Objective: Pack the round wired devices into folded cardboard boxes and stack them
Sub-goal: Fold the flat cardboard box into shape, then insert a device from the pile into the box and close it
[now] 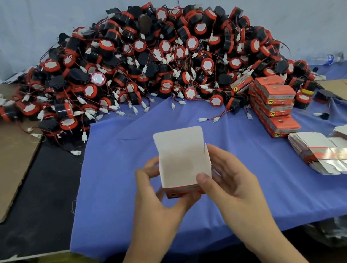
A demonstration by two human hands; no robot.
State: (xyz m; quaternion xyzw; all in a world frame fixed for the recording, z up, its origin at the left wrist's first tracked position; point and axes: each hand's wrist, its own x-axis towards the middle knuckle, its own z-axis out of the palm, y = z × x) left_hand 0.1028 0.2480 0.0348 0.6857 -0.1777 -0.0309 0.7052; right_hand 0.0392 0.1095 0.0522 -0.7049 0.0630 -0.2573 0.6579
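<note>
blue cloth covers the table. over its near part both hands hold an erected box, lid flap up and seemingly empty. the left hand curls its fingers round the left wall; the right hand pinches the front edge. folding looks finished, so next comes fetching a device. right of the box lie flat blanks, beyond them the packed boxes. behind the box sits the device heap, whose tangled wires may snag.

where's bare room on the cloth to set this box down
Bare cloth lies between the box and the pile, and left of the box up to the cloth's edge. Crowded on the right: stacked boxes, flat cartons.
</note>
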